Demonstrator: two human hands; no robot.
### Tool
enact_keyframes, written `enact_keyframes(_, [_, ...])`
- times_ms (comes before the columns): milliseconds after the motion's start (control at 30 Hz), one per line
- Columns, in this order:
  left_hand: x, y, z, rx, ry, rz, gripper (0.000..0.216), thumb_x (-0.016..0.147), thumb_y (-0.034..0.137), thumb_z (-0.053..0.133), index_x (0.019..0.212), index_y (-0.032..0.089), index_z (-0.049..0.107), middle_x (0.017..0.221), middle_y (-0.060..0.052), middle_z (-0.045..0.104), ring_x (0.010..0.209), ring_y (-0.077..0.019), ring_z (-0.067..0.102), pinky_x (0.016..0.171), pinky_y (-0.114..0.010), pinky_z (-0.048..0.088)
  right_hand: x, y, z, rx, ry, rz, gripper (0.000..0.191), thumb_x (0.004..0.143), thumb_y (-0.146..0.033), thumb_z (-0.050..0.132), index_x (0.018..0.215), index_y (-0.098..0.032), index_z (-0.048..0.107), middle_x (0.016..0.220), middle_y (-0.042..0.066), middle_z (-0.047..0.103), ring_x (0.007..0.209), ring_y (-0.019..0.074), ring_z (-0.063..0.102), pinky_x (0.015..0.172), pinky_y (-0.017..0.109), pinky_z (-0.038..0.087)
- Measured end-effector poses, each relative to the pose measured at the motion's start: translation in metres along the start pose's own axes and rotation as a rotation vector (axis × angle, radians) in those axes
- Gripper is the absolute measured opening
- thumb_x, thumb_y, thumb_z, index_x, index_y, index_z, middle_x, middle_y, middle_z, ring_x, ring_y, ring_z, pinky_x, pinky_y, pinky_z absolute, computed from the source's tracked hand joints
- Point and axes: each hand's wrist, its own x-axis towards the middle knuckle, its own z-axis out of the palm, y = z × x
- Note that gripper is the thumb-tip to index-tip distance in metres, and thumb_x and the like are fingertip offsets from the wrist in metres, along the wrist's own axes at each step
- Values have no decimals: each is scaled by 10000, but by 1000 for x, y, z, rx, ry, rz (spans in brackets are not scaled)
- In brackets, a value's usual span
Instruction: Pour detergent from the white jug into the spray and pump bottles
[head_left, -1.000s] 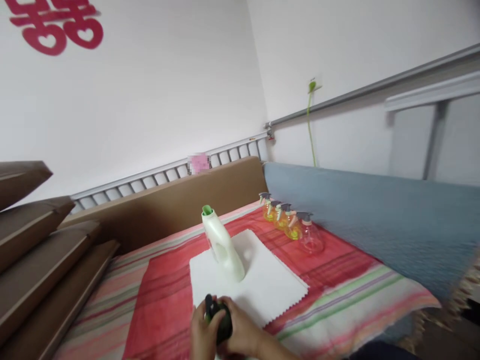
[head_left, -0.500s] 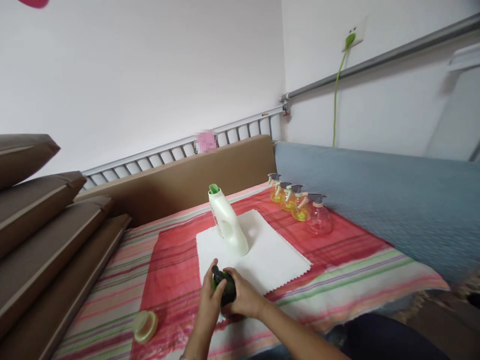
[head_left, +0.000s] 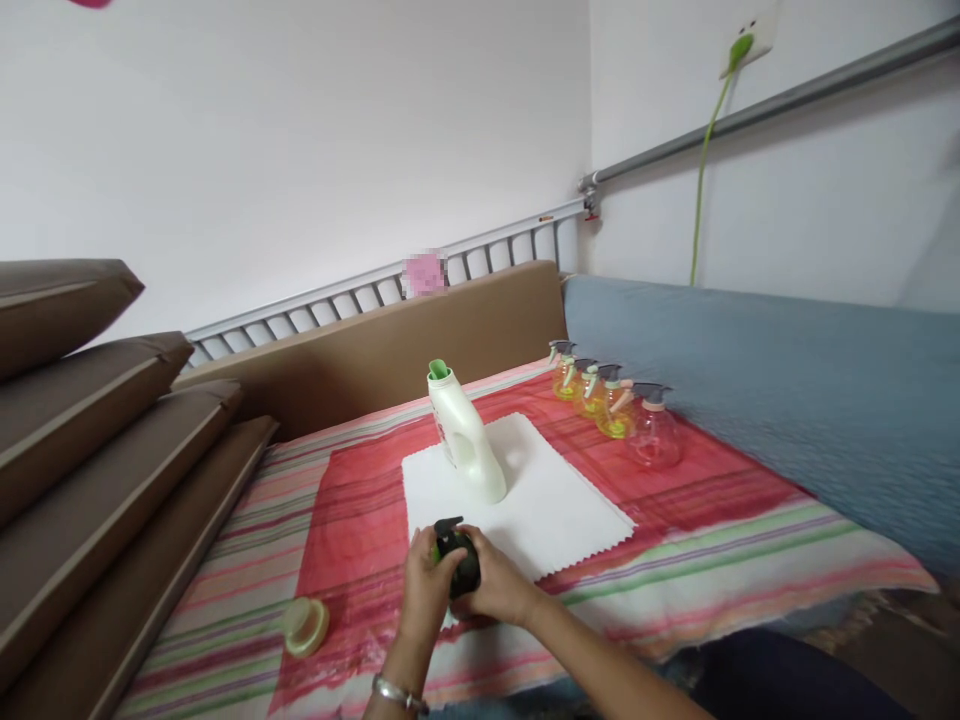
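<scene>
Between both palms is a dark spray bottle with a black trigger head, held above the near edge of a white zigzag-edged cloth. My left hand is closed around its left side, thumb across the front and a bit of green by the fingers. From the right, my right hand wraps the bottle's body. Just beyond stands a pale green detergent bottle, uncapped, its green spout showing. A pale round cap lies to the left of my hands.
Several clear spray bottles line the right; the nearest is a pink spray bottle, the others hold yellow liquid. A red and striped tablecloth lies underneath. Brown cushions are stacked at left. A blue padded side borders the right.
The spray bottle has turned in my hands, so its black trigger head now points more to the right. The whole view has shifted slightly, and a bracelet shows on my left wrist.
</scene>
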Motion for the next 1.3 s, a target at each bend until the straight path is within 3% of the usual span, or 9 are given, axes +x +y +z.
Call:
enact_keyframes(100, [-1, 0, 1, 15, 93, 14, 377, 649, 219, 653, 1024, 187, 639, 1017, -75, 678, 1016, -270, 590, 978, -444, 390, 0, 0, 0, -8, 1, 12, 948, 404, -220, 815, 1236, -199, 362, 1140, 82, 564, 983, 267, 568, 864, 386, 442])
enact_keyframes(267, [-1, -1, -1, -60, -34, 21, 364, 660, 169, 590, 1018, 180, 657, 1011, -65, 696, 1015, -239, 609, 948, -377, 433, 0, 0, 0, -15, -3, 25, 940, 417, -215, 804, 1245, -198, 359, 1127, 81, 570, 962, 271, 573, 839, 395, 450])
enact_keyframes(467, [-1, 0, 1, 27, 142, 30, 374, 623, 220, 672, 994, 177, 644, 1031, -83, 660, 1051, -273, 573, 996, -444, 378, 0, 0, 0, -1, -12, 25, 955, 409, -216, 817, 1246, -190, 357, 1152, 88, 566, 1006, 274, 564, 880, 388, 433])
enact_keyframes(567, [-2, 0, 0, -20, 59, 77, 450, 671, 210, 617, 1120, 171, 600, 1175, -102, 619, 1152, -255, 529, 1030, -418, 360, -1, -1, 0, 4, -16, 23, 946, 422, -212, 813, 1247, -191, 351, 1143, 87, 569, 998, 271, 568, 869, 385, 440])
enact_keyframes(667, [-1, -1, -1, -49, -42, 24, 369, 673, 162, 592, 1038, 170, 642, 1074, -89, 676, 1048, -241, 602, 968, -402, 426, -2, -2, -1, 13, -25, 14, 929, 442, -188, 798, 1251, -213, 341, 1154, 75, 562, 993, 258, 571, 862, 381, 446])
enact_keyframes(867, [-2, 2, 1, 45, 110, 44, 395, 619, 214, 683, 1008, 172, 637, 1046, -93, 652, 1058, -288, 564, 991, -469, 372, -1, -5, 0, 10, -22, 5, 912, 419, -175, 807, 1213, -200, 360, 1121, 69, 568, 971, 249, 575, 865, 374, 445])
enact_keyframes(1033, [-1, 7, -1, -76, -14, 0, 391, 648, 181, 608, 1036, 172, 653, 1061, -91, 680, 1050, -260, 596, 975, -422, 407, -1, -4, -1, 11, -18, 0, 916, 436, -176, 797, 1237, -215, 354, 1149, 69, 557, 990, 255, 569, 855, 376, 448])
enact_keyframes(1200, [0, 9, 1, -32, 108, -38, 370, 584, 194, 693, 950, 143, 673, 989, -105, 686, 1001, -288, 603, 977, -449, 389, -1, -3, 0, 16, -20, 13, 937, 421, -177, 801, 1240, -191, 345, 1141, 82, 566, 971, 252, 578, 860, 377, 449])
enact_keyframes(1300, [1, 12, 2, -95, 59, -25, 394, 585, 181, 679, 979, 159, 674, 1021, -91, 691, 1020, -273, 603, 962, -418, 411, -1, -4, 0, 16, -20, 25, 950, 418, -182, 800, 1254, -193, 347, 1134, 83, 574, 976, 266, 580, 858, 387, 450])
